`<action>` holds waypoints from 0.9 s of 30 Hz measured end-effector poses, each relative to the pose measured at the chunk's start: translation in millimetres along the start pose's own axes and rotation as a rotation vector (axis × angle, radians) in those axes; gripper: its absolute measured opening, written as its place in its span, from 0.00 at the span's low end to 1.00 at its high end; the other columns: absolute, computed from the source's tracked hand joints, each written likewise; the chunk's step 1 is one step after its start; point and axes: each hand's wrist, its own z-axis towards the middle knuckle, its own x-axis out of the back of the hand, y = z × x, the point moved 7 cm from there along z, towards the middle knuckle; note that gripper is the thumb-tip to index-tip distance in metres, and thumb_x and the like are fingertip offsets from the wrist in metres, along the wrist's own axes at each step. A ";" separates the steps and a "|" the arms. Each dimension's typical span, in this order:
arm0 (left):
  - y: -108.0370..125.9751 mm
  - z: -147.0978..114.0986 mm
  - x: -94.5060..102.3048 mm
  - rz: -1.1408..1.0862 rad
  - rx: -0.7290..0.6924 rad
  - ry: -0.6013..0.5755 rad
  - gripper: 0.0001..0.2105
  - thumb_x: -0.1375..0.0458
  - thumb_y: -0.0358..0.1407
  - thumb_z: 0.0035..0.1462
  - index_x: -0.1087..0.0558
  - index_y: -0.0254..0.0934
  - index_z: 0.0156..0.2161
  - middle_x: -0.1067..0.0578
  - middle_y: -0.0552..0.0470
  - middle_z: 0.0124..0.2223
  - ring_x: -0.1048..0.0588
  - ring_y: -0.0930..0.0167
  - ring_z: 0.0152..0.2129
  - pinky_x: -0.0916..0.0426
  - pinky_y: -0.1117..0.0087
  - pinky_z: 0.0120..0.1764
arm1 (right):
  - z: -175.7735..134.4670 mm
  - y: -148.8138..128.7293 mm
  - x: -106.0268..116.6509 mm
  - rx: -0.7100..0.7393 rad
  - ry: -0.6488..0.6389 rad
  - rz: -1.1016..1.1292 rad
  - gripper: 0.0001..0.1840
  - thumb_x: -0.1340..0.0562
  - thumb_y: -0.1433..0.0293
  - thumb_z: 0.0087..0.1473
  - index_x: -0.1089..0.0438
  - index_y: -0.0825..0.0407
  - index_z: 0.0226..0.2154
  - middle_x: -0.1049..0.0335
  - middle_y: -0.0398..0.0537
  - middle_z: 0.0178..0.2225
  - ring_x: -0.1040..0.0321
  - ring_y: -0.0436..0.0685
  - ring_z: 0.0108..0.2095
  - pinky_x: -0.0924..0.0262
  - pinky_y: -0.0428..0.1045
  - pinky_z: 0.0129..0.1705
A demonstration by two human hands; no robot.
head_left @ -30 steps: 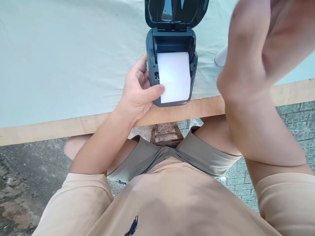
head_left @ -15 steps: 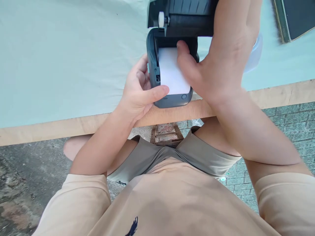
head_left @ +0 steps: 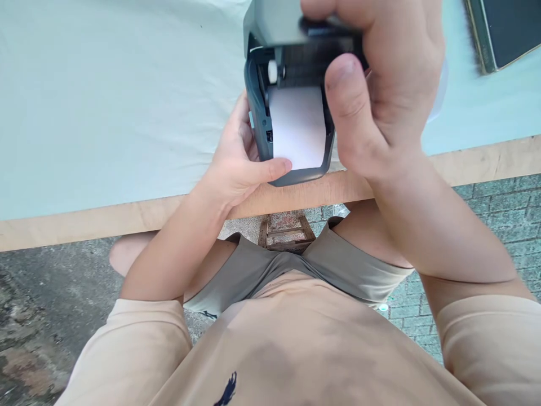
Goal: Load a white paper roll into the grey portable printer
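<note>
A dark label printer (head_left: 256,107) stands at the table's near edge with its lid (head_left: 274,22) partly raised. White label paper (head_left: 298,127) lies over the front of its body. My left hand (head_left: 243,155) grips the printer's left side, the thumb pressing the paper's near left corner. My right hand (head_left: 380,96) is on the lid, its fingers over the top and its thumb at the lid's right front. A white roller end (head_left: 273,71) shows under the lid. The printer's right rear is hidden behind my right hand.
A dark flat device (head_left: 502,34), perhaps a phone or tablet, lies at the table's far right. Part of a clear plastic item (head_left: 439,93) shows behind my right wrist. The table's wooden edge (head_left: 105,217) runs in front of me, above my legs.
My right hand has moved its thumb off the paper and taken hold of the lid. The lid has swung down toward the body. My left hand keeps its grip, and the paper extends slightly nearer.
</note>
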 end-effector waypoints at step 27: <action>-7.3 -0.3 4.0 0.051 0.055 -0.005 0.38 0.26 0.41 0.33 0.33 0.49 0.53 0.23 0.51 0.51 0.29 0.52 0.58 0.29 0.48 0.57 | -8.2 9.1 -15.6 0.200 -0.319 0.068 0.40 0.38 0.50 0.53 0.50 0.35 0.64 0.51 0.40 0.66 0.56 0.61 0.70 0.32 0.52 0.58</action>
